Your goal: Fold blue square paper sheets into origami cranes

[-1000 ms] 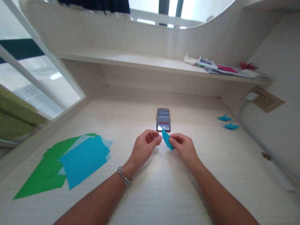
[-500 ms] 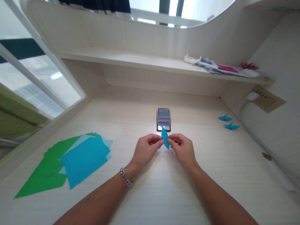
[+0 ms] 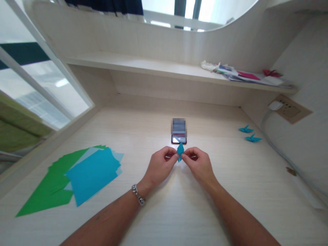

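Observation:
A small piece of folded blue origami paper (image 3: 180, 149) is held up over the desk between both hands, one point toward the phone and a split lower end toward me. My left hand (image 3: 163, 164) pinches its left edge between thumb and fingers. On the opposite edge, my right hand (image 3: 198, 164) grips it the same way. Just beyond the paper lies a phone (image 3: 179, 139), its screen partly blurred out. Two folded blue paper cranes (image 3: 253, 138) rest on the desk at the right.
Blue paper sheets (image 3: 93, 176) overlap green sheets (image 3: 46, 191) on the left of the desk (image 3: 143, 119). A shelf (image 3: 153, 65) at the back bears papers (image 3: 243, 76). From the wall socket (image 3: 290, 108), a white cable (image 3: 278, 150) runs down the right side.
The folded paper has turned from slanted to nearly upright, its lower end now showing two points. Both hands have drawn slightly closer together around it.

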Motion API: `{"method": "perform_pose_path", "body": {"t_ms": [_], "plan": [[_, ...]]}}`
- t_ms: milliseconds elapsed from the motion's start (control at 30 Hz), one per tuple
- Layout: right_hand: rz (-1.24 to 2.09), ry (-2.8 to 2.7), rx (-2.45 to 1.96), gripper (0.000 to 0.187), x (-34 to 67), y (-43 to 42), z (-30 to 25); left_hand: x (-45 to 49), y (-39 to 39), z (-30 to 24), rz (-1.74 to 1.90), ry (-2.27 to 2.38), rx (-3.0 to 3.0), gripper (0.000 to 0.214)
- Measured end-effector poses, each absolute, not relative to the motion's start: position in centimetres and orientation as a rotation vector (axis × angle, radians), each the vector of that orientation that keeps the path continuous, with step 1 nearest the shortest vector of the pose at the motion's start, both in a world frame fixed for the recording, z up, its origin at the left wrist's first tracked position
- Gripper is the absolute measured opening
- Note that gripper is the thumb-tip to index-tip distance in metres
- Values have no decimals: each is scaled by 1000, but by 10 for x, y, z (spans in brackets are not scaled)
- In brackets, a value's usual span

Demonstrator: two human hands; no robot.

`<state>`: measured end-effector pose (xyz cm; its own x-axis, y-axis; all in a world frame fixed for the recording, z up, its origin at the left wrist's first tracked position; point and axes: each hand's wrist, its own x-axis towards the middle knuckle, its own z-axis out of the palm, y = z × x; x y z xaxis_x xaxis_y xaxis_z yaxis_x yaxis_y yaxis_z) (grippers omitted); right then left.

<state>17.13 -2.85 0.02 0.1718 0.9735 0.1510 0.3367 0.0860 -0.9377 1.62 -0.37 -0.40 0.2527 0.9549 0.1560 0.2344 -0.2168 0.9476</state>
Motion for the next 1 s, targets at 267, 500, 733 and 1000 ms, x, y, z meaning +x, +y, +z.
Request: {"method": "perform_pose_path", "body": {"t_ms": [267, 500, 733, 1000], "plan": [[798, -1310, -1402, 11, 169, -29, -1, 17, -6, -4, 1060, 1090, 1655, 16], [797, -1275, -1393, 9, 166, -30, -4, 17, -10, 3, 1077, 1116, 1735, 14], [818, -1215, -1352, 14, 162, -32, -3, 18, -12, 4, 1078, 1167, 1858, 14], [890, -1133, -1292, 17, 162, -29, -7, 16, -10, -1, 1186, 1147, 1957, 13]]}}
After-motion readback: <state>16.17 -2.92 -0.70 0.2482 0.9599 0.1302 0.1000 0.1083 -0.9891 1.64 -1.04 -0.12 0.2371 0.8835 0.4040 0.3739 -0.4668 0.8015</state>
